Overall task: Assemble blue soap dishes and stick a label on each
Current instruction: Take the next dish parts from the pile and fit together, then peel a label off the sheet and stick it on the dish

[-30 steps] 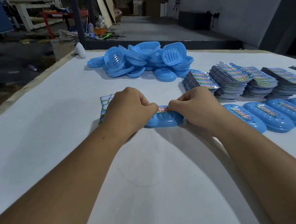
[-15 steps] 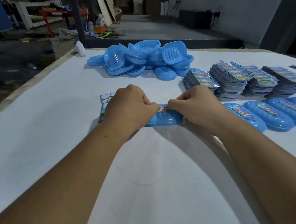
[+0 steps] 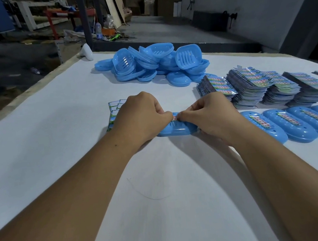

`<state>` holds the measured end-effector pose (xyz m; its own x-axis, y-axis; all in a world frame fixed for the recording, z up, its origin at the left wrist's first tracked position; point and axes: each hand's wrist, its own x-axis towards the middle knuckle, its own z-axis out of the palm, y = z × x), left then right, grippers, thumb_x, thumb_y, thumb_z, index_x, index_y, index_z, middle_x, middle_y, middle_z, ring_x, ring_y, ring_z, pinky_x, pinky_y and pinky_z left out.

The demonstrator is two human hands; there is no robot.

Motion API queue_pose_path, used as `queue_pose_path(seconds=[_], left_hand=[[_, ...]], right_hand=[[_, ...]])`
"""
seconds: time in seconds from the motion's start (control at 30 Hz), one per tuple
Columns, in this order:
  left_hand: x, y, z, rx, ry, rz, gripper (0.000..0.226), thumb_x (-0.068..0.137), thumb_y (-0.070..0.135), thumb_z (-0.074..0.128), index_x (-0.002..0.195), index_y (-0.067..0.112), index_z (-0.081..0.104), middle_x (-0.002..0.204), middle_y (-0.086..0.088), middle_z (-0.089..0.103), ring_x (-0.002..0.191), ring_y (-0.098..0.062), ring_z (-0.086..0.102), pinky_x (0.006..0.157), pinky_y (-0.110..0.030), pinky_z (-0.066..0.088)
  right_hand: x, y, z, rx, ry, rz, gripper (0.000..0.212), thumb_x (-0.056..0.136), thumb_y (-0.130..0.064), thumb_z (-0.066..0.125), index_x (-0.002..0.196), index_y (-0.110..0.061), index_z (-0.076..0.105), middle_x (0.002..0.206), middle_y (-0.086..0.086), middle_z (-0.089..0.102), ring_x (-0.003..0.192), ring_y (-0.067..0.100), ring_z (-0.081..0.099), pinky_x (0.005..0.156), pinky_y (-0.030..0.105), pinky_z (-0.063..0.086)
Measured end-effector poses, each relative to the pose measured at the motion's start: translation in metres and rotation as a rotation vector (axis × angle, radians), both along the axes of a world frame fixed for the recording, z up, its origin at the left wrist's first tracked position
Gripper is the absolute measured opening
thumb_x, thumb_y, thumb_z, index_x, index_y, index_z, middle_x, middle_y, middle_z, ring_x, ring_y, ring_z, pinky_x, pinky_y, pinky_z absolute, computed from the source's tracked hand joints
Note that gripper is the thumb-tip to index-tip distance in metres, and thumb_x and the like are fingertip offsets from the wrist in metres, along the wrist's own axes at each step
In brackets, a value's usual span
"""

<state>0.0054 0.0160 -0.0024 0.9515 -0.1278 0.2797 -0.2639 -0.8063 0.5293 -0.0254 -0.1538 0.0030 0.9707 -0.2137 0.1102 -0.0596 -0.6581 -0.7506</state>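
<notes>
At table point(image 3: 40, 152) centre, both hands grasp the dish point(image 3: 176, 129), left hand point(image 3: 142, 116) at its 9 o'clock end, right hand point(image 3: 210, 115) at 3, thumbs meeting on the label point(image 3: 175, 116), probably to press it flat.

Glossy blue plastic on matt white sheet.
You've got smooth, shiny plastic w/ highlights on the soap dish point(image 3: 176, 129) under your hands, same gloss on the finished dishes point(image 3: 290, 128) and the loose pile of parts point(image 3: 148, 64). Label point(image 3: 175, 116) looks like printed paper; label stacks point(image 3: 252, 87) have a glossy, film-like sheen. Table cover point(image 3: 57, 131) is matt white, paper or cloth, can't tell which. Table edge point(image 3: 24, 93) looks like rough bare wood.
</notes>
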Motion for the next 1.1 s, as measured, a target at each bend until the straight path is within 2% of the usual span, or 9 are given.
queue_pose_path(seconds=[0.17, 0.27, 0.4, 0.6, 0.73, 0.87, 0.93, 1.0, 1.1], left_hand=[[0.0, -0.003, 0.001, 0.074, -0.054, 0.03, 0.029, 0.079, 0.052, 0.073, 0.069, 0.027, 0.064, 0.079, 0.007, 0.067, 0.08, -0.015, 0.061, 0.062, -0.029, 0.04], [0.0, -0.002, 0.002, 0.077, -0.066, 0.037, 0.035, 0.078, 0.054, 0.074, 0.068, 0.026, 0.055, 0.077, 0.008, 0.062, 0.076, -0.015, 0.057, 0.057, -0.028, 0.036], [0.003, 0.0, -0.002, -0.044, 0.019, 0.028, 0.031, 0.077, 0.05, 0.076, 0.073, 0.025, 0.057, 0.075, 0.011, 0.06, 0.071, -0.004, 0.053, 0.053, -0.025, 0.033], [0.005, 0.002, -0.006, -0.159, 0.074, 0.041, 0.025, 0.074, 0.044, 0.078, 0.074, 0.024, 0.062, 0.074, 0.013, 0.063, 0.072, -0.001, 0.057, 0.056, -0.024, 0.037], [0.004, 0.003, -0.006, -0.159, 0.067, 0.031, 0.027, 0.074, 0.046, 0.08, 0.075, 0.026, 0.062, 0.075, 0.013, 0.062, 0.073, -0.002, 0.057, 0.056, -0.025, 0.038], [0.005, 0.004, -0.002, -0.234, 0.062, 0.075, 0.027, 0.083, 0.052, 0.071, 0.078, 0.027, 0.062, 0.079, 0.012, 0.064, 0.076, -0.008, 0.063, 0.065, -0.029, 0.051], [0.007, 0.006, 0.001, -0.23, 0.027, 0.12, 0.026, 0.088, 0.052, 0.064, 0.08, 0.028, 0.06, 0.081, 0.011, 0.065, 0.081, -0.013, 0.064, 0.071, -0.034, 0.053], [0.007, 0.007, 0.003, -0.213, -0.016, 0.158, 0.027, 0.091, 0.053, 0.06, 0.082, 0.028, 0.058, 0.084, 0.01, 0.065, 0.085, -0.017, 0.064, 0.075, -0.037, 0.053], [0.006, 0.007, 0.003, -0.192, -0.07, 0.171, 0.03, 0.093, 0.054, 0.058, 0.078, 0.029, 0.052, 0.081, 0.013, 0.062, 0.086, -0.02, 0.064, 0.079, -0.039, 0.055]], right_hand=[[0.0, 0.001, 0.001, -0.011, 0.011, -0.009, 0.031, 0.073, -0.04, 0.085, 0.059, -0.016, 0.071, 0.037, -0.011, 0.052, 0.032, 0.003, 0.04, 0.046, 0.022, 0.034], [0.0, -0.001, 0.001, 0.03, 0.023, -0.005, 0.031, 0.072, -0.038, 0.085, 0.06, -0.013, 0.071, 0.039, -0.008, 0.051, 0.033, 0.004, 0.039, 0.045, 0.021, 0.035], [0.0, -0.002, -0.001, 0.101, 0.042, -0.012, 0.03, 0.072, -0.035, 0.084, 0.069, -0.007, 0.073, 0.046, -0.003, 0.058, 0.037, 0.011, 0.05, 0.044, 0.019, 0.04], [0.004, -0.001, -0.003, 0.16, 0.053, -0.02, 0.032, 0.072, -0.033, 0.083, 0.073, -0.004, 0.071, 0.057, 0.006, 0.064, 0.045, 0.019, 0.055, 0.056, 0.033, 0.048], [0.005, -0.001, -0.005, 0.147, 0.034, -0.029, 0.03, 0.072, -0.036, 0.084, 0.074, -0.009, 0.07, 0.053, -0.001, 0.063, 0.039, 0.014, 0.053, 0.05, 0.028, 0.045], [0.006, -0.006, -0.003, 0.11, -0.08, -0.019, 0.025, 0.082, -0.036, 0.075, 0.069, -0.019, 0.064, 0.049, -0.015, 0.057, 0.042, 0.001, 0.046, 0.047, 0.018, 0.04], [0.004, -0.006, -0.002, 0.081, -0.135, 0.045, 0.019, 0.083, -0.034, 0.076, 0.074, -0.019, 0.067, 0.061, -0.016, 0.062, 0.055, 0.001, 0.053, 0.057, 0.02, 0.044], [0.001, -0.003, -0.001, -0.013, -0.123, 0.14, 0.017, 0.08, -0.039, 0.078, 0.088, -0.025, 0.072, 0.086, -0.015, 0.07, 0.078, 0.002, 0.062, 0.071, 0.025, 0.049], [-0.006, 0.005, -0.001, -0.18, -0.049, 0.292, 0.045, 0.069, -0.05, 0.076, 0.112, -0.04, 0.066, 0.118, -0.018, 0.066, 0.1, 0.002, 0.065, 0.08, 0.018, 0.053]])
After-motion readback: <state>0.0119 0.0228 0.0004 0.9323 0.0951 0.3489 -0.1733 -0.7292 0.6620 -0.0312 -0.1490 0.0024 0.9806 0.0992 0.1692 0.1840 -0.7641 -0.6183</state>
